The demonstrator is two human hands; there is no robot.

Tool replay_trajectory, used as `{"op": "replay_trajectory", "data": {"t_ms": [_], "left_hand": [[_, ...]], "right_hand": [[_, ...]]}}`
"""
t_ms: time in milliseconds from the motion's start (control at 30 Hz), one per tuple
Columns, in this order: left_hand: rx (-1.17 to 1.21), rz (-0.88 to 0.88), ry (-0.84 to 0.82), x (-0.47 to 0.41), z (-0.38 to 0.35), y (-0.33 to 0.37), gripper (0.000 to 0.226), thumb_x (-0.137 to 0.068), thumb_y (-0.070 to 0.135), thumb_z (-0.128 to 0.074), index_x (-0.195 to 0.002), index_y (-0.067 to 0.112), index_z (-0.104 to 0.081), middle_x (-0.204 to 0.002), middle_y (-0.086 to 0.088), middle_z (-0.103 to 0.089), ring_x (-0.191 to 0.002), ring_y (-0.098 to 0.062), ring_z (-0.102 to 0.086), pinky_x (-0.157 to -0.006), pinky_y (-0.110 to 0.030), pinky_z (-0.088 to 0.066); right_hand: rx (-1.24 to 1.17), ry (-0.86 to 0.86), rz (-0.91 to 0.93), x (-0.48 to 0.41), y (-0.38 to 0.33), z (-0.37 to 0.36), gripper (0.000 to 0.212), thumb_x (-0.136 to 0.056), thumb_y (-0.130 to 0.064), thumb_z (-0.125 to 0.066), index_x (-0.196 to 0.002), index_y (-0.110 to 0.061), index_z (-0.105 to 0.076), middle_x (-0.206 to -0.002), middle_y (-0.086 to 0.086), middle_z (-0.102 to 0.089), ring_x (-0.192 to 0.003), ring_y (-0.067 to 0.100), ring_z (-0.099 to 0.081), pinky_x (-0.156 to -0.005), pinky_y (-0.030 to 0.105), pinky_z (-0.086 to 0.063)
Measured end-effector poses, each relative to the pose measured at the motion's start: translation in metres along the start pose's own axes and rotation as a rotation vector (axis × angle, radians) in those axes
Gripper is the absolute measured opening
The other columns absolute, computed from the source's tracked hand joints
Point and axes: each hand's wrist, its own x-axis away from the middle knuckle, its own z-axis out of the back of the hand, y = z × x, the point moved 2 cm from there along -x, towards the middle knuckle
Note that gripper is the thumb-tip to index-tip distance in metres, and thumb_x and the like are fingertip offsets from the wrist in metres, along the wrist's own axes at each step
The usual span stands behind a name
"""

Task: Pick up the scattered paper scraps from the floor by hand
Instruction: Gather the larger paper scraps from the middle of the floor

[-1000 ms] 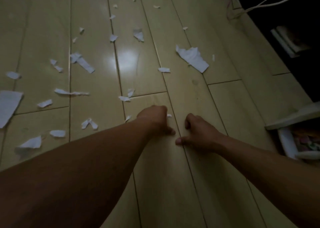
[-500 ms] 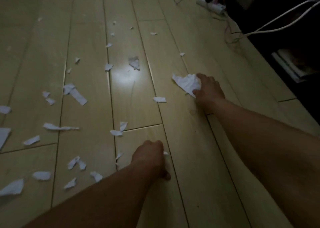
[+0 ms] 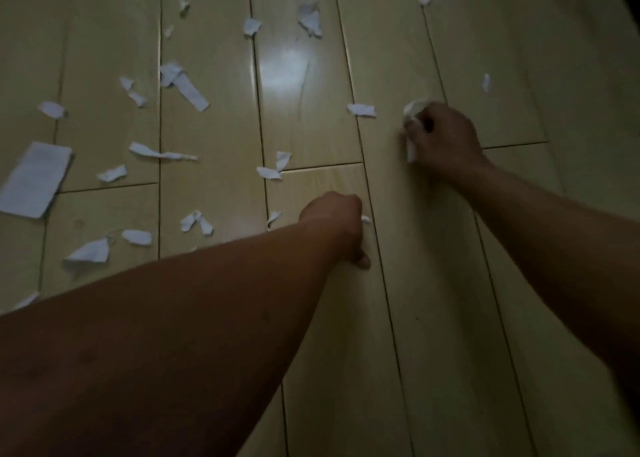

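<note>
Far left: we logged one large paper sheet [image 3: 34,179] flat on the floor [image 3: 450,318], scraps [image 3: 162,153] strewn rightward. Centre: our left hand [image 3: 334,228], fisted knuckles-down, likely bracing us; a white sliver [image 3: 365,219] showed at its edge. Right: our right hand [image 3: 441,137] clenched around a crumpled scrap [image 3: 414,110]. Containers: none seen.

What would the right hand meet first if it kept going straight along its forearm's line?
Probably nothing soon: the right hand, closed on crumpled paper, points up-left over bare floor; the small scrap lies just left of that line.
</note>
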Motion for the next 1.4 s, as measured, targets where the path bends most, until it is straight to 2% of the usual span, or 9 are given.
{"op": "replay_trajectory", "data": {"t_ms": [67, 133, 333, 600, 733, 867, 967, 1200, 1400], "left_hand": [[-0.01, 0.008, 0.007, -0.003, -0.002, -0.001, 0.086, -0.063, 0.051, -0.095, -0.133, 0.021, -0.055, -0.124, -0.007, -0.06, -0.103, -0.025, -0.057, -0.089, -0.043, -0.054], [-0.024, 0.014, 0.017, -0.004, -0.003, -0.002, 0.088, -0.06, 0.053, -0.095, -0.132, 0.022, -0.054, -0.124, -0.008, -0.06, -0.1, -0.024, -0.054, -0.085, -0.042, -0.053], [-0.001, 0.051, -0.01, 0.001, -0.002, -0.002, 0.09, -0.066, 0.051, -0.093, -0.138, 0.022, -0.047, -0.133, -0.011, -0.053, -0.11, -0.027, -0.055, -0.089, -0.042, -0.054], [0.227, 0.048, 0.115, -0.006, -0.011, -0.022, 0.047, -0.094, 0.034, -0.073, -0.13, 0.016, -0.048, -0.13, -0.015, -0.055, -0.102, -0.026, -0.057, -0.078, -0.036, -0.044], [0.336, 0.073, 0.173, -0.003, -0.017, -0.021, 0.073, -0.078, 0.051, -0.084, -0.132, 0.018, -0.047, -0.129, -0.012, -0.054, -0.107, -0.03, -0.059, -0.08, -0.038, -0.05], [0.365, 0.111, 0.152, 0.002, -0.018, -0.014, 0.094, -0.065, 0.061, -0.09, -0.136, 0.019, -0.044, -0.132, -0.014, -0.049, -0.115, -0.036, -0.056, -0.085, -0.041, -0.05], [0.377, 0.128, 0.181, 0.001, -0.023, -0.01, 0.089, -0.068, 0.059, -0.087, -0.136, 0.021, -0.044, -0.131, -0.013, -0.047, -0.117, -0.034, -0.052, -0.081, -0.036, -0.04], [0.362, 0.126, 0.139, -0.002, -0.021, -0.007, 0.081, -0.074, 0.056, -0.082, -0.135, 0.02, -0.044, -0.13, -0.012, -0.047, -0.117, -0.034, -0.05, -0.094, -0.039, -0.041], [0.352, 0.076, 0.267, 0.004, -0.011, 0.001, 0.069, -0.065, 0.058, -0.084, -0.113, 0.028, -0.043, -0.097, 0.002, -0.048, -0.099, -0.032, -0.058, -0.079, -0.039, -0.047]], "right_hand": [[-0.343, -0.053, -0.167, 0.042, 0.003, 0.002, 0.027, -0.1, -0.043, -0.057, -0.093, -0.021, -0.073, -0.1, -0.006, -0.075, -0.1, 0.019, -0.07, -0.081, 0.034, -0.051], [-0.475, -0.114, -0.299, 0.081, 0.01, -0.004, 0.03, -0.099, -0.047, -0.057, -0.093, -0.023, -0.074, -0.093, -0.004, -0.077, -0.092, 0.017, -0.072, -0.079, 0.036, -0.054], [-0.369, -0.1, -0.284, 0.101, 0.016, -0.024, 0.025, -0.101, -0.039, -0.059, -0.104, -0.018, -0.074, -0.098, -0.001, -0.074, -0.089, 0.017, -0.068, -0.07, 0.028, -0.046], [-0.152, -0.439, -0.116, 0.081, 0.0, -0.012, 0.018, -0.104, -0.034, -0.057, -0.11, -0.02, -0.068, -0.099, -0.004, -0.069, -0.086, 0.011, -0.065, -0.062, 0.025, -0.043], [-0.166, -0.529, -0.245, 0.08, -0.013, -0.018, 0.02, -0.101, -0.033, -0.063, -0.103, -0.016, -0.073, -0.097, 0.004, -0.073, -0.085, 0.02, -0.069, -0.068, 0.031, -0.052], [-0.199, -0.48, -0.268, 0.104, -0.025, -0.036, 0.019, -0.101, -0.029, -0.065, -0.097, -0.014, -0.076, -0.094, 0.005, -0.076, -0.086, 0.018, -0.071, -0.069, 0.027, -0.051], [-0.185, -0.445, -0.264, 0.102, -0.027, -0.039, 0.016, -0.1, -0.025, -0.065, -0.098, -0.013, -0.076, -0.094, 0.005, -0.075, -0.083, 0.015, -0.07, -0.069, 0.026, -0.05], [-0.147, -0.415, -0.296, 0.098, -0.021, -0.048, 0.018, -0.097, -0.032, -0.068, -0.098, -0.016, -0.076, -0.103, 0.015, -0.069, -0.093, 0.028, -0.07, -0.089, 0.045, -0.059], [-0.117, -0.364, -0.217, 0.096, -0.015, -0.052, 0.021, -0.093, -0.034, -0.071, -0.102, -0.017, -0.08, -0.106, 0.012, -0.074, -0.106, 0.031, -0.063, -0.096, 0.038, -0.049]]}}
